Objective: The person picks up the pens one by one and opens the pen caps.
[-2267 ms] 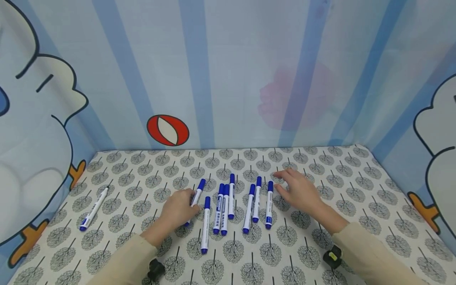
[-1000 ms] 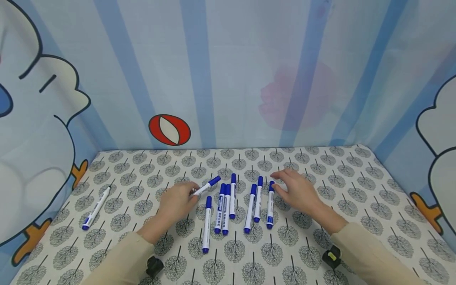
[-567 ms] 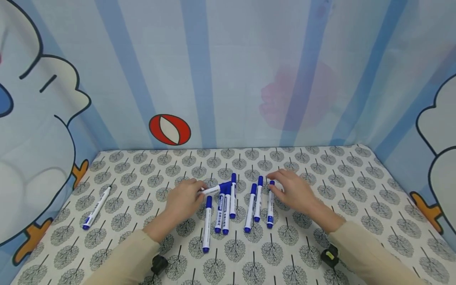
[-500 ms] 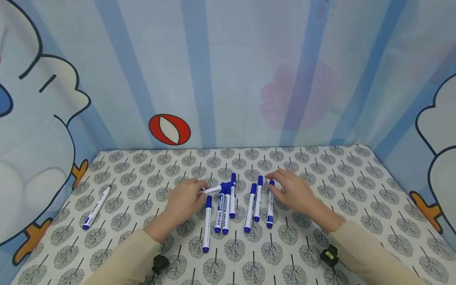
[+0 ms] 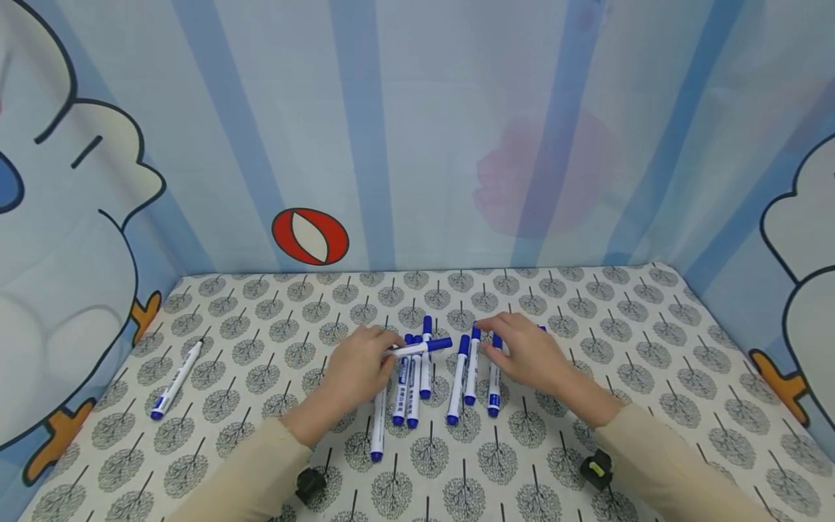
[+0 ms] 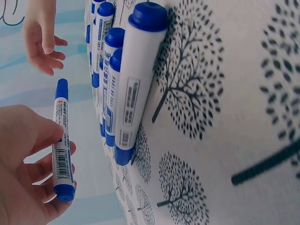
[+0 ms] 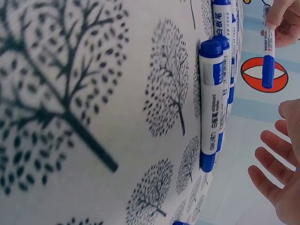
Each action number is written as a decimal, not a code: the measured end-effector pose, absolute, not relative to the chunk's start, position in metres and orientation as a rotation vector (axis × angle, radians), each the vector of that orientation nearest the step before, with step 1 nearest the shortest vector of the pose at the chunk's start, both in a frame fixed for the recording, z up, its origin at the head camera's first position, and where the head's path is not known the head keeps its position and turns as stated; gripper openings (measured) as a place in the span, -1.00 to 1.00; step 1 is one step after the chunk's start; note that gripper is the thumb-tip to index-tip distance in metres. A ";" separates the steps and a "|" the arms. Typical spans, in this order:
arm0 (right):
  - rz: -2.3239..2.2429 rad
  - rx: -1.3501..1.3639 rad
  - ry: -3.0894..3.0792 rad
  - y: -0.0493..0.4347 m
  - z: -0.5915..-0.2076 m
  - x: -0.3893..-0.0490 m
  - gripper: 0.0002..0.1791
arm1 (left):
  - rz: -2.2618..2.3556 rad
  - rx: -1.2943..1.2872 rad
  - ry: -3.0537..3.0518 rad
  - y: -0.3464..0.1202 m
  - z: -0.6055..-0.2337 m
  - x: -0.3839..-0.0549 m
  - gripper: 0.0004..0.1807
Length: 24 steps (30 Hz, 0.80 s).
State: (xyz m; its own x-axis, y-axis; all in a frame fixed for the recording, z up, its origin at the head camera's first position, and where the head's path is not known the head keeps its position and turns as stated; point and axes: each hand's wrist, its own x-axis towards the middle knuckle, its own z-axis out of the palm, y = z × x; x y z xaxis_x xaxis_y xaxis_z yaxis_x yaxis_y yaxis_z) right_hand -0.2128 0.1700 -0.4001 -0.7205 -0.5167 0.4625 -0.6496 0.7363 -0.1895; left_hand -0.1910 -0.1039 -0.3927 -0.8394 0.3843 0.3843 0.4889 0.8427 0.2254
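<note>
My left hand [image 5: 359, 366] pinches a whiteboard marker [image 5: 422, 347] between thumb and fingers. The marker is held above the table, its blue cap pointing right toward the other hand. In the left wrist view the same marker [image 6: 62, 145] shows its white printed barrel clear of the cloth. My right hand [image 5: 531, 355] hovers near the rightmost markers with its fingers loosely bent; the right wrist view shows nothing in its grasp. Several capped markers lie roughly side by side below, including a right-hand one [image 5: 493, 391] and a left-hand one [image 5: 378, 428].
Apart at the left lies a marker [image 5: 176, 380] with its dark tip uncapped. A blue end [image 5: 542, 328] peeks out behind my right hand. The tablecloth [image 5: 261, 449] has a tree print. A printed curtain [image 5: 443, 145] stands behind the table.
My left hand has lifted a marker from the left of the row, turned its cap to the right and carried it rightward over the others. The right hand has shifted slightly left.
</note>
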 end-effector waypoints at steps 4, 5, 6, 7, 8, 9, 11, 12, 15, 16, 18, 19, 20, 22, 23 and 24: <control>0.460 0.934 -2.550 0.165 -0.401 -0.212 -0.60 | -0.489 -0.649 -2.726 -0.099 -0.393 -0.190 -0.78; 0.457 0.945 -2.551 0.163 -0.402 -0.212 -0.60 | -0.491 -0.651 -2.736 -0.098 -0.393 -0.190 -0.78; 0.455 0.953 -2.553 0.162 -0.402 -0.211 -0.59 | -0.495 -0.652 -2.748 -0.097 -0.393 -0.189 -0.77; 0.452 0.962 -2.556 0.161 -0.402 -0.211 -0.59 | -0.498 -0.655 -2.761 -0.096 -0.392 -0.189 -0.77; 0.453 0.968 -2.561 0.159 -0.402 -0.211 -0.59 | -0.495 -0.659 -2.771 -0.096 -0.392 -0.189 -0.77; 0.453 0.972 -2.566 0.158 -0.402 -0.210 -0.59 | -0.487 -0.665 -2.779 -0.095 -0.392 -0.188 -0.76; 0.451 0.973 -2.578 0.156 -0.402 -0.209 -0.58 | -0.472 -0.681 -2.781 -0.093 -0.392 -0.189 -0.77; 0.445 0.970 -2.583 0.155 -0.402 -0.208 -0.58 | -0.470 -0.687 -2.778 -0.093 -0.392 -0.189 -0.77; 0.435 0.970 -2.595 0.152 -0.403 -0.207 -0.57 | -0.460 -0.712 -2.752 -0.091 -0.393 -0.189 -0.77; 0.431 0.970 -2.597 0.151 -0.403 -0.207 -0.57 | -0.457 -0.717 -2.743 -0.090 -0.393 -0.189 -0.77; 0.423 0.971 -2.601 0.150 -0.404 -0.207 -0.57 | -0.450 -0.731 -2.726 -0.089 -0.393 -0.190 -0.77; 0.425 0.974 -2.606 0.149 -0.404 -0.207 -0.57 | -0.449 -0.737 -2.719 -0.088 -0.394 -0.190 -0.77; 0.425 0.976 -2.611 0.149 -0.403 -0.206 -0.57 | -0.443 -0.740 -2.712 -0.087 -0.394 -0.190 -0.77; 0.426 0.980 -2.620 0.147 -0.402 -0.206 -0.58 | -0.449 -0.750 -2.709 -0.085 -0.394 -0.190 -0.77; 0.427 0.983 -2.627 0.147 -0.402 -0.206 -0.59 | -0.452 -0.757 -2.706 -0.085 -0.394 -0.190 -0.76; 0.432 0.985 -2.635 0.146 -0.401 -0.206 -0.60 | -0.456 -0.761 -2.703 -0.084 -0.394 -0.190 -0.76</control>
